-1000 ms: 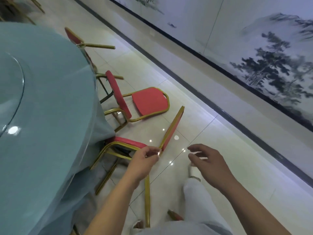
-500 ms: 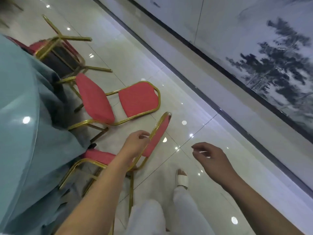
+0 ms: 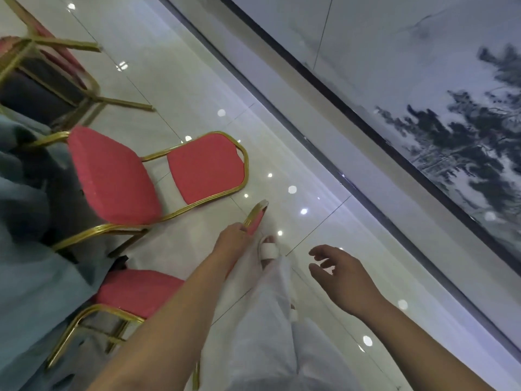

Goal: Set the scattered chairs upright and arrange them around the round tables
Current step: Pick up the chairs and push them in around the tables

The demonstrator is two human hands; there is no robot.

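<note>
Red near chair (image 3: 135,289) stands upright just beside the teal tablecloth (image 3: 22,292).
Our left hand (image 3: 232,239) curls round the gold top rail of its backrest, while our right hand (image 3: 342,277) hovers over the tiled floor (image 3: 282,136), fingers loosely spread and holding nothing. Just beyond, a second chair (image 3: 112,176) lies on its back, and a third chair (image 3: 42,80) lies toppled past it.
</note>
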